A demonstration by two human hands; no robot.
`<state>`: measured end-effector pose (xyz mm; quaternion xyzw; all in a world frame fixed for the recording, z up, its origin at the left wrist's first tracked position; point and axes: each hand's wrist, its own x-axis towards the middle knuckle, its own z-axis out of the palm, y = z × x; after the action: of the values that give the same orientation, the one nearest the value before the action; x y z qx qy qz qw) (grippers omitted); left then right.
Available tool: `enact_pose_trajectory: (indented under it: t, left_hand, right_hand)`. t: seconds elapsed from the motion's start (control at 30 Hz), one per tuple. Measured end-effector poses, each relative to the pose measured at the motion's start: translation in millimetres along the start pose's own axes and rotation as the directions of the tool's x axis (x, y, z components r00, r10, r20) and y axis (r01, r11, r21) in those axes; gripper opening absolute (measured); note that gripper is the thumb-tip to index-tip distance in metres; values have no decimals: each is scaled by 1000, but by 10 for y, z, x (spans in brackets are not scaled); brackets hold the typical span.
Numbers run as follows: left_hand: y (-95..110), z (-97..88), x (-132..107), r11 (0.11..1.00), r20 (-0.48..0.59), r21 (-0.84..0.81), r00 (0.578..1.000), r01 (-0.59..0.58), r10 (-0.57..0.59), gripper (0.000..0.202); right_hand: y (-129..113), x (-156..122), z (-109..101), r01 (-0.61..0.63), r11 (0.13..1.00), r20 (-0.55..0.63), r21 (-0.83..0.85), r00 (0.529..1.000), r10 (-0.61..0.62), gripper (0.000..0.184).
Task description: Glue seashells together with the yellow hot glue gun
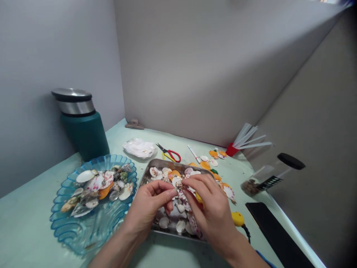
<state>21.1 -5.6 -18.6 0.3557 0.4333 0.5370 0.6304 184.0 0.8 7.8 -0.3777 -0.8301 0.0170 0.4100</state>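
Observation:
Over the metal tray (152,163), both of my hands come together. My right hand (213,206) pinches a small brown-spotted seashell (179,184) between thumb and fingertips. Close beside it, my left hand (150,204) has thumb and forefinger pressed together; whatever they hold is too small to make out. Loose seashells (164,222), white, orange and purple-streaked, lie in the tray beneath. A yellow tool (237,219) with a black cord is partly hidden behind my right hand.
A blue scalloped plate (60,223) of shells stands left, before a green bottle (86,136). Behind the tray lie red-and-yellow-handled scissors (170,154), a white packet (140,148) and a marker (193,153). Rightward are glue sticks (247,136) in a red cup, a clear jar (262,178) and a black slab (276,232).

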Motion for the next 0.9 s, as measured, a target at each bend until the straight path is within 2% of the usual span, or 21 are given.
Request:
enact_pose_trajectory:
  t: [0.6, 0.9]
  left_hand:
    - [1, 0, -5, 999, 1, -12, 999, 50, -50, 20]
    - [27, 21, -17, 1000, -15, -23, 1000, 14, -15, 19]
  right_hand:
    - [-39, -11, 47, 0, 999, 8, 37, 1000, -1, 16]
    - [-48, -23, 63, -9, 999, 4, 51, 1000, 9, 15]
